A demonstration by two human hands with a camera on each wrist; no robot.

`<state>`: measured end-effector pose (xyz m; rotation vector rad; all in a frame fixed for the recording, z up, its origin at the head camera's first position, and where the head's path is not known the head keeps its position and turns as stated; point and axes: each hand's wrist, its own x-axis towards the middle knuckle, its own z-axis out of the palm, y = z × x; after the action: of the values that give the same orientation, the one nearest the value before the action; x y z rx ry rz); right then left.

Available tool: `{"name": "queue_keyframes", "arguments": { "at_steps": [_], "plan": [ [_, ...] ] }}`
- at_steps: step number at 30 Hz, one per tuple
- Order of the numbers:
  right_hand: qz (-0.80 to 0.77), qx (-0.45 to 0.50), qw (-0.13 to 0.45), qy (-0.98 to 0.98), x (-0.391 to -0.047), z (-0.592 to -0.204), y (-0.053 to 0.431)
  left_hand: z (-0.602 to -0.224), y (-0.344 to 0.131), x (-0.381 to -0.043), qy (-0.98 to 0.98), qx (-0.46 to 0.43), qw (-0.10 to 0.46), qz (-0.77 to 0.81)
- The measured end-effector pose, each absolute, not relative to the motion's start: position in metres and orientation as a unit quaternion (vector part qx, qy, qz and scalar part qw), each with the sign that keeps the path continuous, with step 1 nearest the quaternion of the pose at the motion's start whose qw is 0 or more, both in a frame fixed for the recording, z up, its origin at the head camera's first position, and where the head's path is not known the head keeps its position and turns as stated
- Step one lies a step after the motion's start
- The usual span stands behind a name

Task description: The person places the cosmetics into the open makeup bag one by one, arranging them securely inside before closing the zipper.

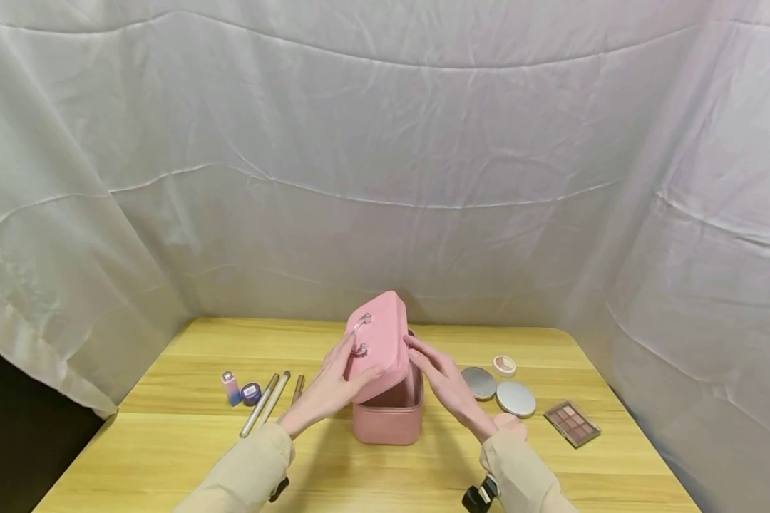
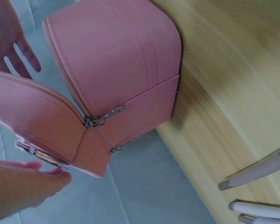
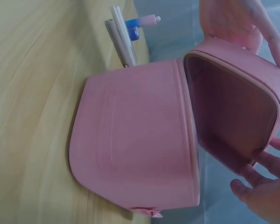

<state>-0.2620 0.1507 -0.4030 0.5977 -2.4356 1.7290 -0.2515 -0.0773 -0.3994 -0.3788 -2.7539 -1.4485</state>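
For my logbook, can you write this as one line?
left hand: touching lid | right hand: touching lid edge | lid: tilted, partly open | case: on table

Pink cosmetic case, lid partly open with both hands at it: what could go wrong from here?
The lid could drop and pinch the right fingers at its edge. The right sleeve might nudge the nearby silver compact. The left sleeve, close to the makeup brush, might set it rolling.

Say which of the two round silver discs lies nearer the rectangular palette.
The brighter silver disc on the right; the darker silver disc sits left of it, closer to the pink case and further from the palette.
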Motion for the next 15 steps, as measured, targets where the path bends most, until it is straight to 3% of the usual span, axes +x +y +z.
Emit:
{"name": "queue_keyframes", "arguments": {
  "at_steps": [15],
  "plan": [
    [0.569, 0.241, 0.037, -0.785, -0.265, -0.392, 0.132, -0.393, -0.075, -0.250, -0.869, -0.117, 0.020, -0.480]
  ]
}}
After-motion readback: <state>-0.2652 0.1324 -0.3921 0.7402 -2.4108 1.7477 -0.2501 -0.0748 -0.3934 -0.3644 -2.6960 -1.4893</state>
